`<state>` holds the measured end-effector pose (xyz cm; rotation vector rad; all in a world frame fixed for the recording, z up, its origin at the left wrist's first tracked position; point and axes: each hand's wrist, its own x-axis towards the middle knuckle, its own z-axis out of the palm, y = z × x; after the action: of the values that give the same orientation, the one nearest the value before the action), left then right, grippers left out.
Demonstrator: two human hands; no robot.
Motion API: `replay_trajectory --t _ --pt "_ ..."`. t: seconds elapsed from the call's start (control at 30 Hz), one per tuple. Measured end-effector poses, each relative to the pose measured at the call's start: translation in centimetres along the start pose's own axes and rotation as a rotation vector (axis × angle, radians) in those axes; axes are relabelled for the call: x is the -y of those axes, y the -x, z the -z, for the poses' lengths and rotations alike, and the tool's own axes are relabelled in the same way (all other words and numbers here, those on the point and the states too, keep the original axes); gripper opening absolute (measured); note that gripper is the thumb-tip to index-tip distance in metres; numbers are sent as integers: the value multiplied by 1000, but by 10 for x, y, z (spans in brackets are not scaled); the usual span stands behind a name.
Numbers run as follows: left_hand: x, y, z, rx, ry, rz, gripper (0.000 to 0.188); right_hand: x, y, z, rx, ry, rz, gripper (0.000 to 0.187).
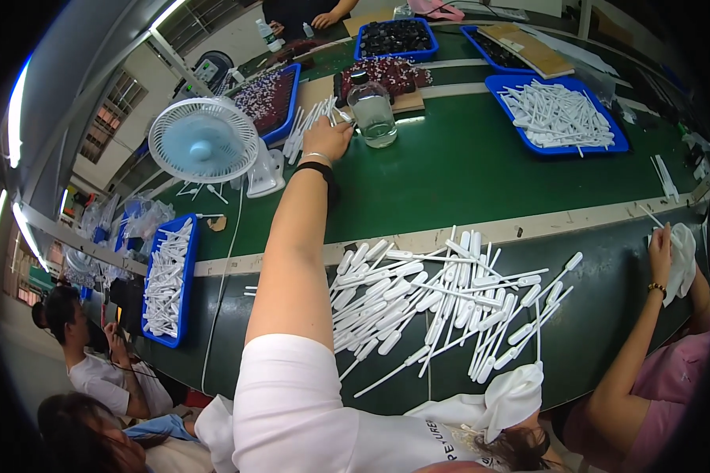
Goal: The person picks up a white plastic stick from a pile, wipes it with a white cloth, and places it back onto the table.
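Observation:
My left hand point(330, 140) reaches far across the green bench, its fingers closed down on a small bundle of white plastic droppers point(297, 135). A clear glass bottle point(373, 114) with a dark cap and some liquid stands just right of that hand. Close to my body, a large loose heap of white droppers point(450, 292) lies on the dark near bench. A white cloth point(517, 396) is bunched at the near edge, with a thin white stem rising beside it. My right hand is not clearly seen; the cloth may cover it.
A white fan point(203, 142) stands left of my arm. Blue trays of droppers sit at the left point(180, 319) and far right point(558, 150). Another blue tray point(394, 54) holds dark parts. At the right, a co-worker's hand point(659, 256) holds a dropper and white cloth.

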<state>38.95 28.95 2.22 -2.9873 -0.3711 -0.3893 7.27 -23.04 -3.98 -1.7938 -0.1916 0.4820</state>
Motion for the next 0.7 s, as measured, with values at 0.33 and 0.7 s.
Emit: replay_trajectory --t 0.33,0.7 --pt "29 -3 -8 -12 -36 -21 29 4 3 11 188 -159 -66 46" --pt "38 -5 -9 58 -242 34 26 -18 3 6 309 -537 -279 44"
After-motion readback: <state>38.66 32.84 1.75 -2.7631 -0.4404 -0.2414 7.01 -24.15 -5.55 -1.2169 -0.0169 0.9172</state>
